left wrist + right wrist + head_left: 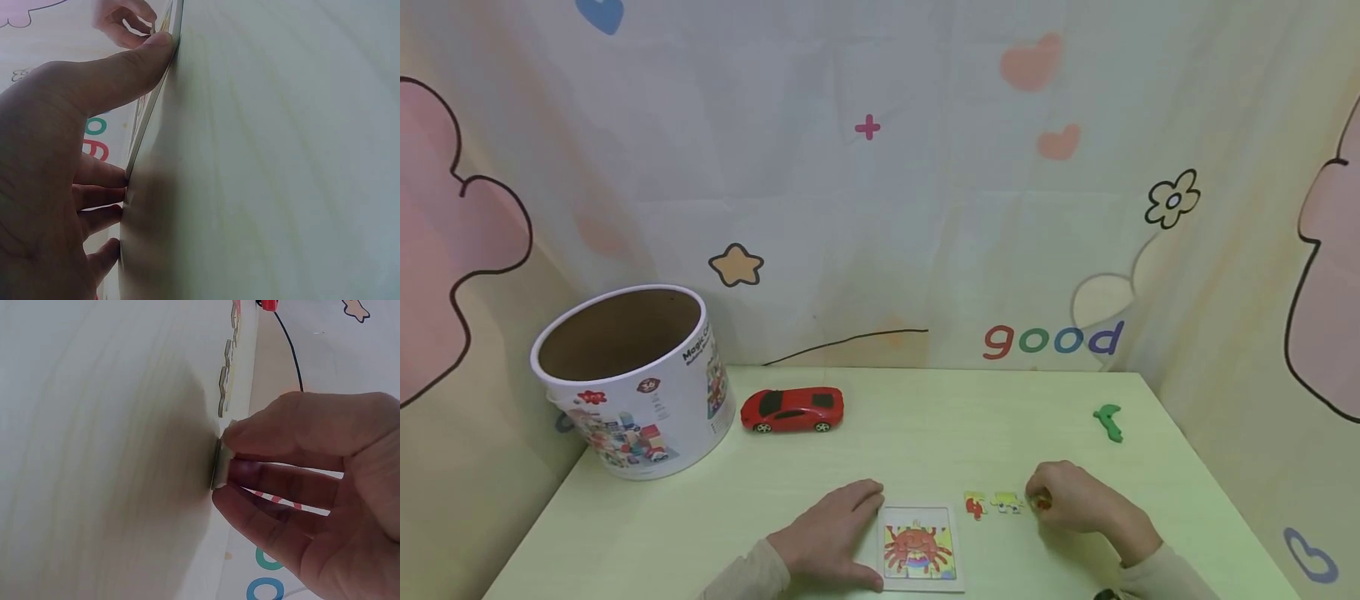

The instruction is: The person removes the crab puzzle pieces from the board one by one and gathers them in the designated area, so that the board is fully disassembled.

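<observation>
While we steady the puzzle board [921, 550] at the near edge of the pale green worktop [925, 425], we judge the step in hand to be lifting a loose piece off the surface. Our left hand [831, 537] lies flat, fingers straight and pressed against the board's left edge. Our right hand [1075, 498], just right of the board, arches over the worktop with thumb and fingers pinched on a small red puzzle piece [1042, 502]. Two more loose pieces [992, 503] lie between the board and that hand. Next, we judge, the pinched piece must be carried left and turned to fit the board.
</observation>
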`<state>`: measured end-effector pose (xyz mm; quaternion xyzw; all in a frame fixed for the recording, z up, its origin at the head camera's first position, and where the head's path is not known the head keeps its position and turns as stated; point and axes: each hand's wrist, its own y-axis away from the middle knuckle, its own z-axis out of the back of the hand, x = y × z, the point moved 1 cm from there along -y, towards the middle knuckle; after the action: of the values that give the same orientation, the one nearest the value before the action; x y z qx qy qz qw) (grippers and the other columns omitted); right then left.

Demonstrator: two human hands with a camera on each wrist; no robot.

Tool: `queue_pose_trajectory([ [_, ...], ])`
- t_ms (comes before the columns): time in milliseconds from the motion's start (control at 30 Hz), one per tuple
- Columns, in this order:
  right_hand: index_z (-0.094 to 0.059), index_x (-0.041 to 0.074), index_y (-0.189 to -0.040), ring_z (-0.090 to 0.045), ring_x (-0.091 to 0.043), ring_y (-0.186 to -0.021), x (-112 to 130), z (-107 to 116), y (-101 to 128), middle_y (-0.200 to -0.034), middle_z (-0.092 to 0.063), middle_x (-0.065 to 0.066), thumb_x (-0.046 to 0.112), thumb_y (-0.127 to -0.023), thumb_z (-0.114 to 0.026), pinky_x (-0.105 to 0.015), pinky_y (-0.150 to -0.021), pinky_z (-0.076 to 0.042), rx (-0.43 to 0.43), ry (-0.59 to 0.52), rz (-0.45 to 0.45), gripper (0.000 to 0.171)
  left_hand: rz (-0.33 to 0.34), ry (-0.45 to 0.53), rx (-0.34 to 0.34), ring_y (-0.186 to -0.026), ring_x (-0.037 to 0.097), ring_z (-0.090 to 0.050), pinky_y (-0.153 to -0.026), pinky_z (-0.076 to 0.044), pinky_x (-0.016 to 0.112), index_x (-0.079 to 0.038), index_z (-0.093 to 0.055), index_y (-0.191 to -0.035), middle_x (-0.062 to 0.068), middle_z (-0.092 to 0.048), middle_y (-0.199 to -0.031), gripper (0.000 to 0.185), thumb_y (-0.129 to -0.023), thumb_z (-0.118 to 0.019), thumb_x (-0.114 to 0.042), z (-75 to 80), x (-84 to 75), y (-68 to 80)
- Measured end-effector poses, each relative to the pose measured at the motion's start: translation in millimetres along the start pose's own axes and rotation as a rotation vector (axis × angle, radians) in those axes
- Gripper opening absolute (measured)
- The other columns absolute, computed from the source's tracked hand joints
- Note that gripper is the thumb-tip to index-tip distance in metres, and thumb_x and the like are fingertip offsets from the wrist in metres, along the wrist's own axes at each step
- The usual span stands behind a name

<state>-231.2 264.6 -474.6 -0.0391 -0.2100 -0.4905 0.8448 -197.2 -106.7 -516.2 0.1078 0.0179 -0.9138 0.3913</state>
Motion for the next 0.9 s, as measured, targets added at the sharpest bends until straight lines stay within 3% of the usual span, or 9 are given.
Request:
queue_pose_trajectory([
  [167, -0.076, 0.014, -0.082, -0.052, -0.007, -0.073, -1.6, -6.8, 0.1, -0.084, -0.067, 0.007, -0.004, -0.077, -0.07, -0.027, -0.068, -0.052, -0.021, 0.024, 0.072, 0.02, -0.007, 0.017, 0.003, -0.14, 0.025, -0.036, -0.114, -0.037, 0.041, -0.008, -0.039, -0.147, 0.006, -0.035, -0.153, 0.107, -0.073, -0.055, -0.083, -2.6, 1.8, 2.1],
  [400, -0.075, 0.014, -0.085, -0.047, -0.006, -0.07, -2.2, -17.5, 1.6, -0.08, -0.064, 0.009, -0.002, -0.077, -0.075, -0.025, -0.065, -0.049, -0.035, 0.013, 0.033, 0.018, -0.019, 0.019, 0.003, -0.138, 0.023, -0.037, -0.113, -0.038, 0.039, -0.008, -0.04, -0.147, 0.005, -0.036, -0.152, 0.106, -0.073, -0.054, -0.083, -9.8, 3.8, 5.0],
  [533, -0.075, 0.012, -0.088, -0.055, -0.008, -0.074, 2.9, -14.6, 0.7, -0.084, -0.067, 0.006, -0.001, -0.075, -0.077, -0.03, -0.069, -0.054, -0.064, 0.037, 0.031, 0.018, -0.034, -0.002, -0.01, -0.138, 0.023, -0.038, -0.114, -0.038, 0.039, -0.006, -0.041, -0.146, 0.006, -0.037, -0.152, 0.106, -0.074, -0.053, -0.083, -9.7, 4.7, 4.4],
  [700, -0.071, 0.003, -0.104, -0.064, -0.018, -0.084, 15.4, -5.3, -5.5, -0.096, -0.07, -0.003, 0.001, -0.077, -0.076, -0.034, -0.073, -0.057, -0.107, 0.038, 0.069, 0.028, -0.019, 0.012, -0.007, -0.139, 0.023, -0.036, -0.114, -0.037, 0.04, -0.008, -0.038, -0.148, 0.005, -0.034, -0.153, 0.107, -0.074, -0.051, -0.084, -6.4, 5.2, 1.6],
  [900, -0.071, 0.004, -0.106, -0.059, -0.013, -0.079, 32.3, 0.2, -15.4, -0.092, -0.067, 0.0, 0.006, -0.078, -0.076, -0.026, -0.067, -0.052, -0.12, 0.025, 0.106, 0.028, 0.002, 0.025, -0.01, -0.14, 0.022, -0.035, -0.115, -0.036, 0.04, -0.01, -0.038, -0.148, 0.003, -0.033, -0.154, 0.108, -0.072, -0.053, -0.085, -3.3, 3.3, -1.1],
])
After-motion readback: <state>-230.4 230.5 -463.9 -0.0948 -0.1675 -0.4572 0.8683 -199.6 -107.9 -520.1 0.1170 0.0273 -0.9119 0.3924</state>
